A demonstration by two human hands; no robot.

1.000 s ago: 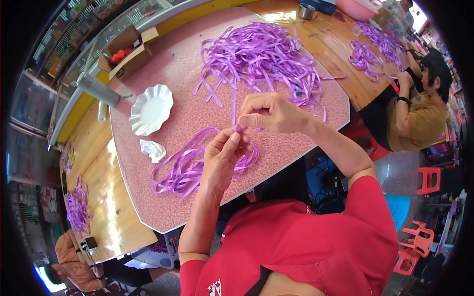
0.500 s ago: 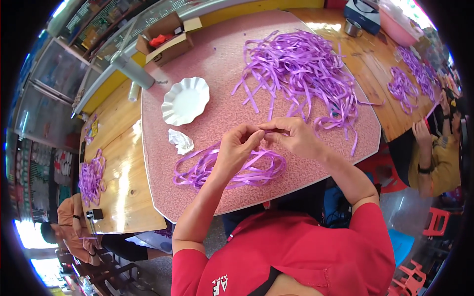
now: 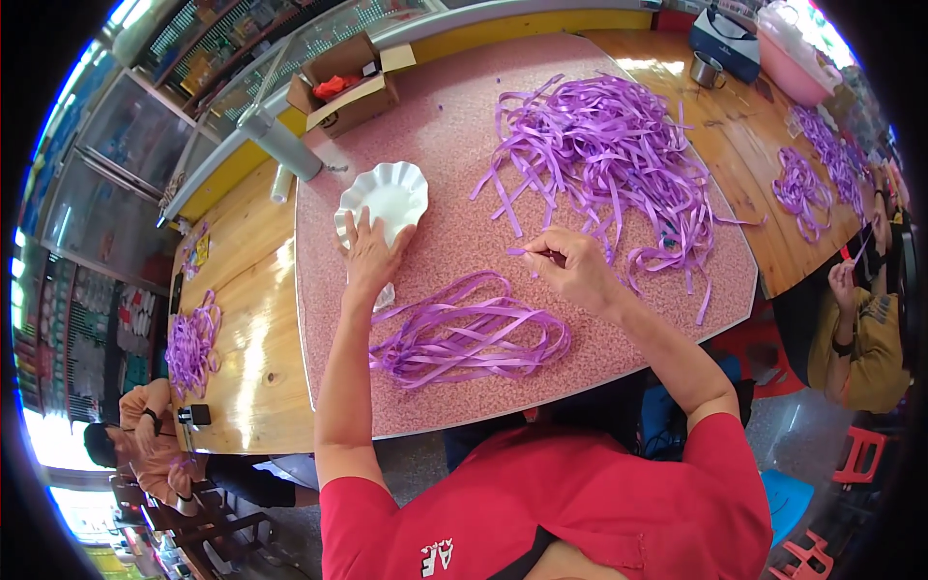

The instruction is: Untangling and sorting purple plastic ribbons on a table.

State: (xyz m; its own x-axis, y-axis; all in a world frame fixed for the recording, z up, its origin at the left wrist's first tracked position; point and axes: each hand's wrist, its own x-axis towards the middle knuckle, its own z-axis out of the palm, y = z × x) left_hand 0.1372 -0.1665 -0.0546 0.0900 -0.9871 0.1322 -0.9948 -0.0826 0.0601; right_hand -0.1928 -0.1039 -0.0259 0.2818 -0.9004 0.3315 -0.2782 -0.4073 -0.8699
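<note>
At the far left, a seated person in orange [image 3: 145,416] was beside a wooden table [image 3: 246,242] bearing a small purple ribbon bundle [image 3: 193,340]. Next, toward the far edge of the pink speckled table [image 3: 440,126], a grey cylinder [image 3: 282,145] leaned in view beside an open cardboard box [image 3: 356,101] with something red inside. Left hand [image 3: 375,256]: palm down, fingers spread, reaching over the near side of a white fluted dish [image 3: 391,198]; whether the fingertips pressed on it could not be told. Crumpled white tissue [image 3: 386,297] showed partly behind the wrist. Near, at the middle: looped purple ribbon [image 3: 411,360] lay flat on the pink table. Right hand [image 3: 580,271]: fingers curled, thumb and forefinger pinched on a purple ribbon end [image 3: 515,252], its tip pointing left, above the table. Far right of that, a large tangled ribbon pile [image 3: 619,155]; beyond it, on wood, a metal cup [image 3: 706,70] and pink basin [image 3: 793,66].
</note>
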